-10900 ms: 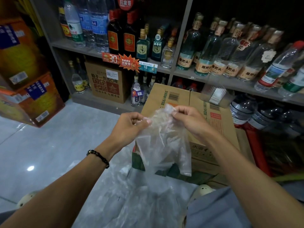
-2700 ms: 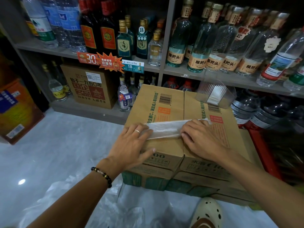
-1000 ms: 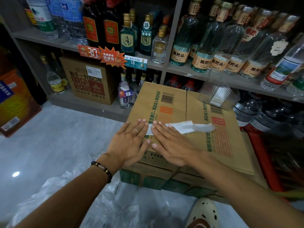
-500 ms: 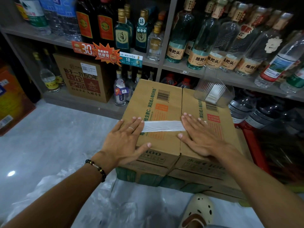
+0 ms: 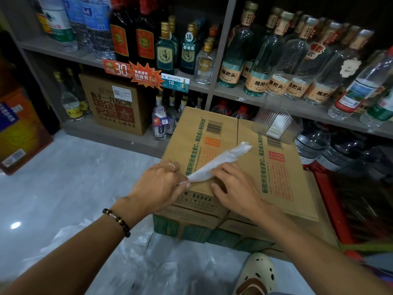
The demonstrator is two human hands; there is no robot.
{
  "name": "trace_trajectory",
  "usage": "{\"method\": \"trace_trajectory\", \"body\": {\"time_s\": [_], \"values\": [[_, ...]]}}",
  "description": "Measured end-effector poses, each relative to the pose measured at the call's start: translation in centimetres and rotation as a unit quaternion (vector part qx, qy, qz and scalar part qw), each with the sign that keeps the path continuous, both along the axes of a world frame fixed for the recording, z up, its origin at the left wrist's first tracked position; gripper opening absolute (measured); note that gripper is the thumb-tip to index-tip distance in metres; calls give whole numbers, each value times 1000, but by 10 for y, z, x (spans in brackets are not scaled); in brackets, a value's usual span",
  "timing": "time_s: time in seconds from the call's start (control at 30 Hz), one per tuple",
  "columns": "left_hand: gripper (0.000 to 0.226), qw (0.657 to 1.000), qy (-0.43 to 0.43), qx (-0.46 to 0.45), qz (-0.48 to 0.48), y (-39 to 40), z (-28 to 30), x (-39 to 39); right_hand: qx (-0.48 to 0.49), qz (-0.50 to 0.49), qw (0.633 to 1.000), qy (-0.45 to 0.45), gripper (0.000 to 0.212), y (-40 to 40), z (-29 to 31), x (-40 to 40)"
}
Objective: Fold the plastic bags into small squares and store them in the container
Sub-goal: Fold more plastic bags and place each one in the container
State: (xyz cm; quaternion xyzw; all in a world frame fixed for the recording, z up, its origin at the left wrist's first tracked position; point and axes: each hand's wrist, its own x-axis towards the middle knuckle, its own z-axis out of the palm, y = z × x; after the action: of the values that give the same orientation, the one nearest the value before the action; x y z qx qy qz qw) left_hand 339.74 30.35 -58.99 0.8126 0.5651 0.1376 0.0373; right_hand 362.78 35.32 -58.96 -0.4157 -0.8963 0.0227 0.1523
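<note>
both hands (image 5: pixel 161 186) seemingly pinch folded bag strip (image 5: pixel 221 159) on carton (image 5: pixel 282 173).

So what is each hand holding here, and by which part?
The left hand pinches the near end of the folded plastic bag strip. The right hand touches the strip's near part; whether that is a grip cannot be told.

Bag strip (image 5: pixel 217 161) — now lifted, angled
</note>
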Motion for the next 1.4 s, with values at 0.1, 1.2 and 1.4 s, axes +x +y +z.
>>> {"method": "trace_trajectory", "body": {"time_s": [0.1,1.2,1.4], "values": [[55,995,-92,-30,28,0,6,2,5,15,1000,19,17,1,-5,-10],[77,997,79,0,-26,16,-28,21,-399,-213,871,192,20,28,39,20],[80,998,61,17,13,16,-25,14,-349,-189,907,144,25,35,34,9]]}}
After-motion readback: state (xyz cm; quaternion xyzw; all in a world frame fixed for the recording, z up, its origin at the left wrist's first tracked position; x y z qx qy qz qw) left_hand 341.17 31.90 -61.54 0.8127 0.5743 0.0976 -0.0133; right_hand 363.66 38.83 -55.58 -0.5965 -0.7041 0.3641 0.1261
